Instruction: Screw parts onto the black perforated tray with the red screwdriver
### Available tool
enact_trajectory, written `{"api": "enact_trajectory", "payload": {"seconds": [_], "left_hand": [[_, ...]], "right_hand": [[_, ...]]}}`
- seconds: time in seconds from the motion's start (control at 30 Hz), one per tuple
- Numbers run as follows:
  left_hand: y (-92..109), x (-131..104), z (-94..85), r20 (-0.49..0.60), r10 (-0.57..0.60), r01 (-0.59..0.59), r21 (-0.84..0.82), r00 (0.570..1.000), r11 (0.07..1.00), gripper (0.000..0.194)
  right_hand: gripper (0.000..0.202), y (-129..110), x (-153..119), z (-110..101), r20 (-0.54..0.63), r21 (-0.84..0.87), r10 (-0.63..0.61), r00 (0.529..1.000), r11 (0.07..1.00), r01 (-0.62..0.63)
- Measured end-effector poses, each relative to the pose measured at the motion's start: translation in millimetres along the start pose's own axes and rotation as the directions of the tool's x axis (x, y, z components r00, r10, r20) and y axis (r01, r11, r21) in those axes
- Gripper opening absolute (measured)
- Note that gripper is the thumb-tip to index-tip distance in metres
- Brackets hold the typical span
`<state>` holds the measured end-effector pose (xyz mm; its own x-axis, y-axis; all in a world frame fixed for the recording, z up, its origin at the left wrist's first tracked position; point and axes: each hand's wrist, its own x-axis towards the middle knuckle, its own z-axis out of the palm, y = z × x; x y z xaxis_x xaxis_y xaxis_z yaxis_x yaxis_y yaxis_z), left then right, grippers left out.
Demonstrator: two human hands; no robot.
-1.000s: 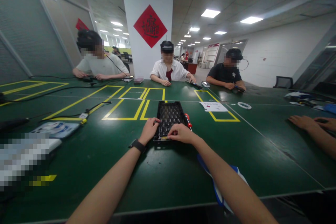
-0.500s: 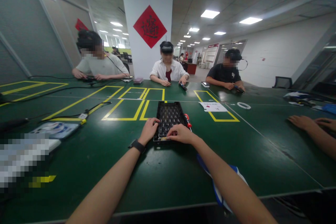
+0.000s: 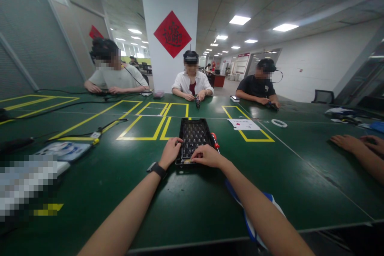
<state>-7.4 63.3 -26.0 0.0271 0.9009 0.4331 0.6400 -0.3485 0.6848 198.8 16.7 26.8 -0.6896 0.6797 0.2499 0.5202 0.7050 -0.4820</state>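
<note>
A black rectangular case (image 3: 196, 138) lies on the table in front of me, with rows of small metallic pieces inside that look like screwdriver bits. My left hand (image 3: 172, 151) rests at its left side, the fingers bent over the rim and holding it. Over the near right corner is my right hand (image 3: 207, 156), thumb and fingertips pinched together low in the case. What lies between those fingertips is too small to make out. A pale yellowish strip (image 3: 187, 161) shows at the case's near end, beside the pinch. Against the case's right side lies a red-handled screwdriver (image 3: 215, 143).
Yellow tape outlines mark the green table (image 3: 168, 216). A printed sheet (image 3: 244, 124) and a white ring (image 3: 279, 123) lie to the right. A blue-and-white item (image 3: 255, 224) sits under my right forearm. Another person's hands (image 3: 345, 143) rest at right; three people sit opposite.
My hands stay almost in place at the case. Across the table, the middle person has brought a dark tool inward, now with both hands at it. The view has tipped slightly upward.
</note>
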Motion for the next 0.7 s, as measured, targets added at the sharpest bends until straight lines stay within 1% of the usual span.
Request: {"api": "enact_trajectory", "payload": {"seconds": [0.1,0.27,0.47,0.57,0.63,0.7], "left_hand": [[1.0,0.5,0.3,0.013,-0.017,0.017,-0.036,1.0,0.999,0.024],[2.1,1.4,-0.3,0.035,-0.037,0.039,-0.06,0.999,0.997,0.023],[7.5,-3.9,-1.3,-0.006,-0.029,0.029,-0.047,1.0,0.998,0.022],[8.1,-5.8,-0.6,-0.026,-0.041,0.041,-0.019,0.999,0.999,0.022],[7.0,-5.9,-0.3,-0.01,-0.025,0.025,-0.006,1.0,1.0,0.024],[5.7,-5.5,-0.4,0.03,0.002,-0.002,0.001,1.0,1.0,0.027]], "right_hand": [[0.023,0.9,0.8,0.7,0.009,0.012,-0.004,1.0,1.0,0.004],[0.024,2.2,1.2,3.1,-0.025,0.032,-0.022,0.999,0.999,0.023],[0.019,0.2,-1.8,4.6,-0.025,-0.042,-0.04,0.999,0.998,0.039],[0.018,-0.5,-2.3,5.8,-0.029,-0.023,-0.029,0.999,0.999,0.029],[0.019,-0.2,-2.2,6.5,-0.023,0.009,-0.024,0.999,1.0,0.024],[0.021,0.3,-2.2,6.8,-0.019,0.037,-0.024,1.0,0.999,0.025]]}}
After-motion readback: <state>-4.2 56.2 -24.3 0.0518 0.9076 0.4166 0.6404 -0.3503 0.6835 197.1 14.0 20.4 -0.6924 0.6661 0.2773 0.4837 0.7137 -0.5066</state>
